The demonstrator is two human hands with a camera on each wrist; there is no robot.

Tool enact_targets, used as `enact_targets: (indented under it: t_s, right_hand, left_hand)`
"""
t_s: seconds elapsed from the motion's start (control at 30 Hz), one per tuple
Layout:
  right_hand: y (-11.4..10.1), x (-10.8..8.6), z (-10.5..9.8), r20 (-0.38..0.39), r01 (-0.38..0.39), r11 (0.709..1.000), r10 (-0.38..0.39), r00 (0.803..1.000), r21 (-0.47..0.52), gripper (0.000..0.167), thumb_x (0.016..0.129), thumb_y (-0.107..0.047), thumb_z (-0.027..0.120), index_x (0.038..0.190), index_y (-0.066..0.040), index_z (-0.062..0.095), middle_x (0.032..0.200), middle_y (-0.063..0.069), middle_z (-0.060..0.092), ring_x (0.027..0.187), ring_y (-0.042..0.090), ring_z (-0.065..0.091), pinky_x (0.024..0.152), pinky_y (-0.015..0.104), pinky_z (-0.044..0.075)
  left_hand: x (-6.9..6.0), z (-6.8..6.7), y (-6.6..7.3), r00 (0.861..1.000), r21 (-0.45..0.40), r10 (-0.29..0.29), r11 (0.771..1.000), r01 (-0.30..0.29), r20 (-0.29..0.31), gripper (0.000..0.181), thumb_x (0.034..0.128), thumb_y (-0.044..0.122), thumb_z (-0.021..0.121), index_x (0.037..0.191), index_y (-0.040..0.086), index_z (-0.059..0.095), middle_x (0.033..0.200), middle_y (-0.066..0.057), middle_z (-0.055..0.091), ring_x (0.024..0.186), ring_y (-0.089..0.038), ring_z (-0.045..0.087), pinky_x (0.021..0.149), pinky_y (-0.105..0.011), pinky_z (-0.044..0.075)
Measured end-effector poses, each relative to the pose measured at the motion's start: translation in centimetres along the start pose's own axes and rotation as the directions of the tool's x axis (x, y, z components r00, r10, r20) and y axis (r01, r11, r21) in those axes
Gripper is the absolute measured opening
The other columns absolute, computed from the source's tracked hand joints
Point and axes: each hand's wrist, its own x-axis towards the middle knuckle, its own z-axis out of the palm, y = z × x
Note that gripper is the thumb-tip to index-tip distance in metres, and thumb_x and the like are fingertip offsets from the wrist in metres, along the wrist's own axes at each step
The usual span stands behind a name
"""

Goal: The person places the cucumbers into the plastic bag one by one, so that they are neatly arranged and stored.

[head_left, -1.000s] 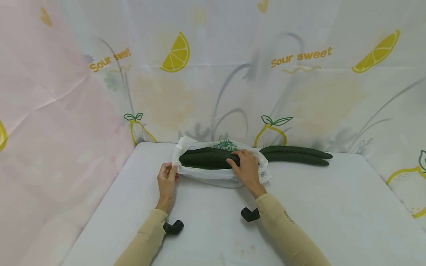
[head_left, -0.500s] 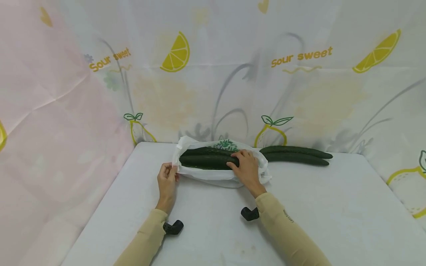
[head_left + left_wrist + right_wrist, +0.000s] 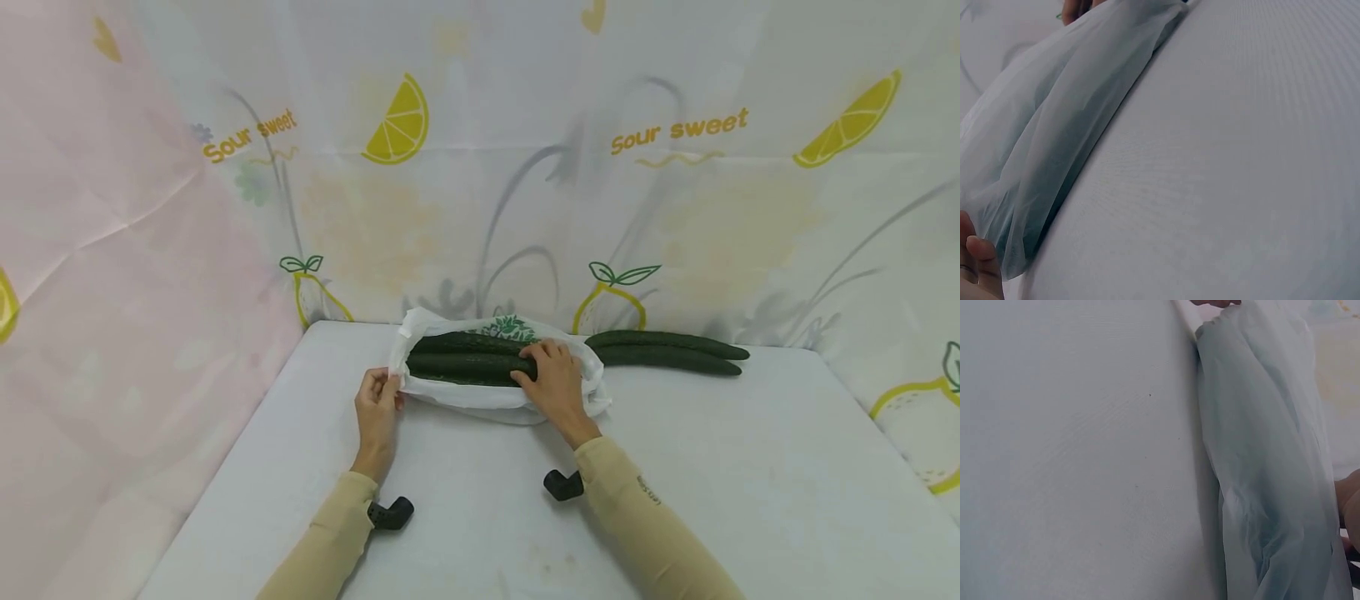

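A white plastic bag [image 3: 480, 400] with a green leaf print lies open at the back of the table, dark green cucumbers [image 3: 465, 368] side by side inside it. My left hand [image 3: 377, 417] pinches the bag's rim at its left end; in the left wrist view those fingers [image 3: 984, 256] are at the lower left corner. Over the bag's right part, my right hand [image 3: 557, 387] grips the right end of the front cucumber. The bag wall [image 3: 1266, 444] hides the cucumbers in the right wrist view, where part of my right hand [image 3: 1349, 509] shows at the right edge.
Two more cucumbers [image 3: 667, 348] lie together on the white table [image 3: 750, 467], right of the bag and close to its right end. Behind the table hangs a cloth [image 3: 487, 200] printed with lemons and lettering.
The front cucumber in the bag has shifted slightly toward the near side, and more of the one behind it shows. Both hands stay nearly where they were.
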Motion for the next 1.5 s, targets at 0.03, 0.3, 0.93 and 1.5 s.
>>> enact_targets:
  t_s: [0.03,0.3,0.93,1.5]
  right_hand:
    - [0.0,0.0,0.0,-0.002,0.001,1.0,-0.001,1.0,0.001,0.031,0.081,-0.033,0.074,0.105,-0.015,0.065,0.108,0.008,0.058,0.095,0.027,0.049,0.08,0.043,0.038]
    - [0.2,-0.2,0.1,-0.001,0.027,1.0,-0.027,1.0,0.001,0.029,0.081,-0.03,0.075,0.105,-0.015,0.064,0.107,0.008,0.056,0.095,0.028,0.048,0.083,0.045,0.038]
    - [0.7,-0.6,-0.6,0.036,0.045,0.995,-0.048,0.998,0.092,0.03,0.083,-0.027,0.073,0.108,-0.014,0.063,0.11,0.009,0.056,0.099,0.029,0.048,0.091,0.049,0.038]
    - [2.6,-0.5,-1.6,-0.116,0.108,0.978,-0.088,0.989,0.179,0.007,0.087,-0.015,0.065,0.09,-0.009,0.065,0.089,0.008,0.065,0.087,0.025,0.058,0.08,0.041,0.046]
  left_hand:
    - [0.0,0.0,0.0,1.0,0.001,-0.003,1.0,0.003,0.002,0.013,0.0955,0.012,0.053,0.103,0.002,0.054,0.077,0.004,0.054,0.063,-0.008,0.048,0.055,-0.017,0.043]
    - [0.0,0.0,0.2,1.0,-0.008,-0.014,1.0,0.014,0.012,0.016,0.0956,0.011,0.052,0.105,-0.002,0.053,0.076,0.004,0.054,0.063,-0.01,0.049,0.056,-0.02,0.043]
    - [0.2,-0.2,0.2,0.999,-0.007,-0.041,0.999,0.041,0.028,0.015,0.0954,0.008,0.051,0.105,-0.003,0.053,0.076,0.004,0.054,0.063,-0.011,0.05,0.057,-0.022,0.045]
    - [0.0,0.0,0.1,1.0,0.02,0.004,1.0,-0.004,0.004,0.014,0.0956,0.012,0.052,0.103,0.0,0.053,0.076,0.005,0.054,0.063,-0.008,0.049,0.056,-0.019,0.043]
